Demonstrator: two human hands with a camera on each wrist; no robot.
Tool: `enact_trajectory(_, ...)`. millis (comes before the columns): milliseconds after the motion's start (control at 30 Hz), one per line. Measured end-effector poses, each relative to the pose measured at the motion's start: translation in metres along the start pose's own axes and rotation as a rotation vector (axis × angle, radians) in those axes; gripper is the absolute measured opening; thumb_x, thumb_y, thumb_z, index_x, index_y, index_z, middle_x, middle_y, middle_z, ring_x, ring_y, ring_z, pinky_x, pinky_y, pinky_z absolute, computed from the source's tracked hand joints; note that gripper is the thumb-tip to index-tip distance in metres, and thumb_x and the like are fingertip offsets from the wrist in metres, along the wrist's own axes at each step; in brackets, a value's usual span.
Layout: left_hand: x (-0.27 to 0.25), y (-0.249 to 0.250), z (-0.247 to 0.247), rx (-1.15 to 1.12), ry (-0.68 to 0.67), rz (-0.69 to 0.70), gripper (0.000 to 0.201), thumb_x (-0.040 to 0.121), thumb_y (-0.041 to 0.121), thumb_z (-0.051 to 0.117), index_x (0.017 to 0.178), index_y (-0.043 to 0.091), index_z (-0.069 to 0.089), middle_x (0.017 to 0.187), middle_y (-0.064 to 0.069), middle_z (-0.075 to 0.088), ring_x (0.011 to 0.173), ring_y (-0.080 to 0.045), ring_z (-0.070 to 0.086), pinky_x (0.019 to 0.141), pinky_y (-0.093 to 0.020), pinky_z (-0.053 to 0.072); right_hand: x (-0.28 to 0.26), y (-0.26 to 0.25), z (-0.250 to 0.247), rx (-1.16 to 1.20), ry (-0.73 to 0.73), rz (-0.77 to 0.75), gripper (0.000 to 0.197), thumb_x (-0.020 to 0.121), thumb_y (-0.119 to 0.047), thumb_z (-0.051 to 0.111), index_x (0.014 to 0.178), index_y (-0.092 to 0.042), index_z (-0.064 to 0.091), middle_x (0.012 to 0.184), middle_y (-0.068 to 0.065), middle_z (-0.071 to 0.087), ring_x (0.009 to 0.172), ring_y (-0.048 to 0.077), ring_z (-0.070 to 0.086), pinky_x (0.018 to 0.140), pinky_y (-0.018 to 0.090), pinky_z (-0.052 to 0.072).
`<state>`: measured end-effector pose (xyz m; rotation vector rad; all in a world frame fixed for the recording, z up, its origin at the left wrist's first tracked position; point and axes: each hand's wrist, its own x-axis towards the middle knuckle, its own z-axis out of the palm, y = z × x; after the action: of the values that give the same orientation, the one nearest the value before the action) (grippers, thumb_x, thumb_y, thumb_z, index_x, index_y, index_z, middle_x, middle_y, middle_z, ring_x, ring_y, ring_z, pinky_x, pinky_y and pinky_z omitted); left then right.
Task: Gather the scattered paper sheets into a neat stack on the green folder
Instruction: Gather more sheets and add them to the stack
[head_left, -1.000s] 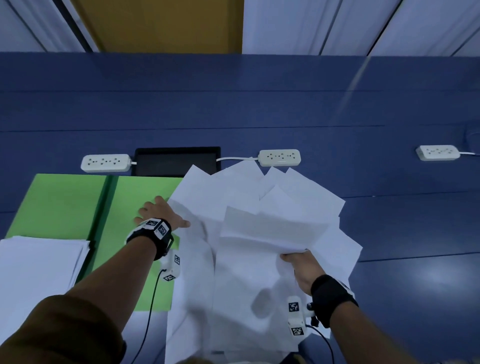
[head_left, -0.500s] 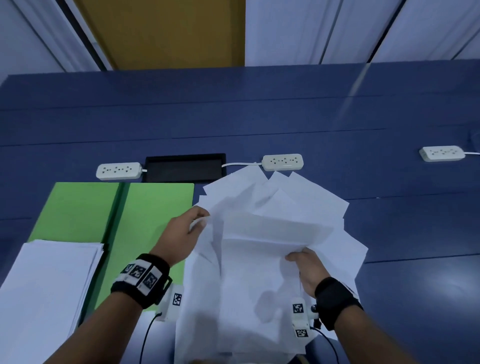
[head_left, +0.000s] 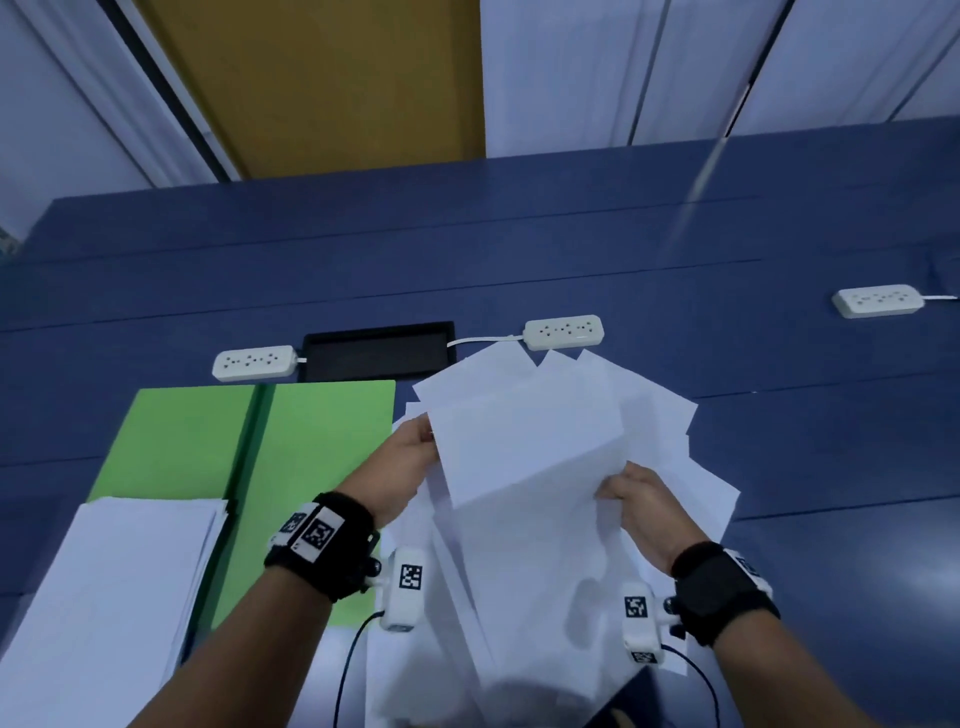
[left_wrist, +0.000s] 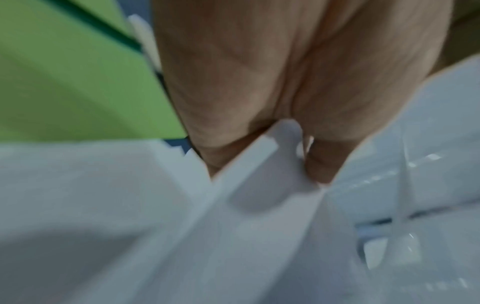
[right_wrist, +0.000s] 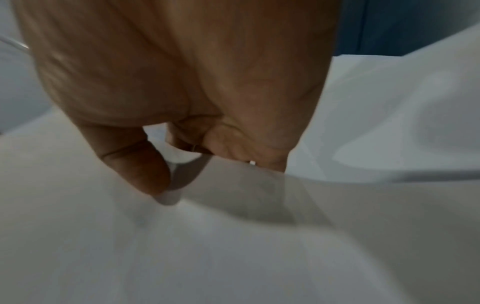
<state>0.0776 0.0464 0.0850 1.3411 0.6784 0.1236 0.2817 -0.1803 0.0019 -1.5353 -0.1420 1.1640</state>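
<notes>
right of the green folder (head_left: 322, 441), both hands, left hand (head_left: 402, 467) and right hand (head_left: 641, 506), pinched the top sheet (head_left: 524, 447) at opposite edges, likely to carry it flat.

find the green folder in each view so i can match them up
Head: green folder lies open at left centre, beside the left hand.
Left wrist: green folder fills the upper left, beside the hand.
Right wrist: not in it.
Shared landmark: the white paper sheets that the hands grip.

Dark blue table (head_left: 519, 249), three white power strips (head_left: 563, 331), pale wall panels (head_left: 597, 67) beyond.
</notes>
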Motion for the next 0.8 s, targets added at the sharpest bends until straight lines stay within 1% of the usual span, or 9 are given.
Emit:
enact_trajectory(100, -0.004, -0.029, 0.011, -0.473, 0.143, -0.147, 0.043, 0.108, 0.042, 0.048, 0.138, 0.014, 0.062, 0.134, -0.004, 0.07, 0.135, -0.03, 0.057, 0.111, -0.042, 0.048, -0.002, 0.019, -0.004, 0.047, 0.093, 0.067, 0.024, 0.089, 0.006, 0.058, 0.083, -0.012, 0.074, 0.102, 0.014, 0.076, 0.099, 0.032, 0.07, 0.092, 0.044, 0.048)
enact_trajectory(167, -0.016, -0.05, 0.023, -0.714, 0.126, -0.248, 0.062, 0.103, 0.058, 0.046, 0.143, 0.011, 0.058, 0.143, -0.016, 0.062, 0.136, -0.037, 0.055, 0.118, -0.055, 0.038, -0.005, 0.03, -0.008, 0.087, 0.108, 0.095, 0.016, 0.082, -0.005, 0.064, 0.093, -0.013, 0.071, 0.111, 0.014, 0.075, 0.105, 0.032, 0.069, 0.091, 0.04, 0.045)
enact_trajectory(233, -0.031, -0.074, 0.035, -0.745, 0.088, -0.356, 0.06, 0.103, 0.054, 0.047, 0.144, 0.012, 0.06, 0.144, -0.019, 0.06, 0.135, -0.037, 0.057, 0.118, -0.055, 0.037, -0.01, 0.033, -0.009, 0.11, 0.127, 0.129, 0.015, 0.083, -0.009, 0.065, 0.098, -0.012, 0.068, 0.119, 0.014, 0.075, 0.112, 0.03, 0.069, 0.089, 0.034, 0.045)
enact_trajectory(333, -0.045, -0.113, 0.051, -0.629, 0.03, -0.474, 0.059, 0.092, 0.037, 0.076, 0.142, 0.009, 0.06, 0.141, -0.017, 0.063, 0.132, -0.036, 0.06, 0.119, -0.055, 0.037, -0.02, 0.034, -0.011, 0.089, 0.12, 0.143, 0.016, 0.1, -0.003, 0.052, 0.099, -0.01, 0.067, 0.115, 0.003, 0.075, 0.095, 0.01, 0.068, 0.079, 0.024, 0.048)
enact_trajectory(433, -0.049, -0.142, 0.059, -0.423, 0.099, -0.526, 0.084, 0.067, 0.023, 0.095, 0.138, 0.002, 0.057, 0.129, -0.015, 0.071, 0.121, -0.035, 0.067, 0.112, -0.055, 0.045, -0.029, 0.035, -0.01, 0.05, 0.098, 0.139, 0.029, 0.109, -0.016, 0.051, 0.137, -0.02, 0.053, 0.145, -0.008, 0.054, 0.127, 0.008, 0.046, 0.112, 0.035, 0.033)
enact_trajectory(500, -0.047, -0.148, 0.06, -0.348, 0.165, -0.518, 0.079, 0.068, 0.018, 0.094, 0.136, 0.001, 0.058, 0.123, -0.017, 0.073, 0.114, -0.037, 0.071, 0.102, -0.056, 0.054, -0.03, 0.041, -0.011, 0.028, 0.076, 0.131, 0.057, 0.108, -0.03, 0.059, 0.159, -0.019, 0.037, 0.149, -0.014, 0.046, 0.144, 0.009, 0.038, 0.119, 0.034, 0.026)
enact_trajectory(600, -0.039, -0.135, 0.059, -0.235, 0.214, -0.423, 0.038, 0.09, 0.005, 0.076, 0.127, 0.005, 0.067, 0.118, -0.012, 0.076, 0.107, -0.027, 0.075, 0.085, -0.037, 0.061, -0.031, 0.042, -0.012, 0.014, -0.051, 0.069, 0.042, 0.105, -0.024, 0.065, 0.145, -0.016, 0.058, 0.143, -0.005, 0.067, 0.138, 0.017, 0.058, 0.115, 0.035, 0.042)
enact_trajectory(667, -0.033, -0.118, 0.056, -0.13, 0.22, -0.338, 0.03, 0.094, 0.003, 0.071, 0.122, 0.012, 0.069, 0.116, -0.005, 0.078, 0.105, -0.018, 0.075, 0.08, -0.026, 0.058, -0.032, 0.037, -0.015, 0.002, -0.103, 0.039, 0.034, 0.105, -0.01, 0.062, 0.139, -0.014, 0.064, 0.135, 0.001, 0.072, 0.128, 0.021, 0.067, 0.109, 0.038, 0.05)
enact_trajectory(800, -0.031, -0.084, 0.048, 0.061, 0.16, -0.182, 0.027, 0.095, 0.004, 0.07, 0.12, 0.015, 0.069, 0.114, 0.001, 0.078, 0.113, -0.022, 0.072, 0.099, -0.038, 0.056, -0.031, 0.014, -0.018, 0.05, -0.059, -0.032, 0.032, 0.098, 0.004, 0.064, 0.124, -0.011, 0.075, 0.127, 0.009, 0.075, 0.124, 0.032, 0.068, 0.107, 0.045, 0.048)
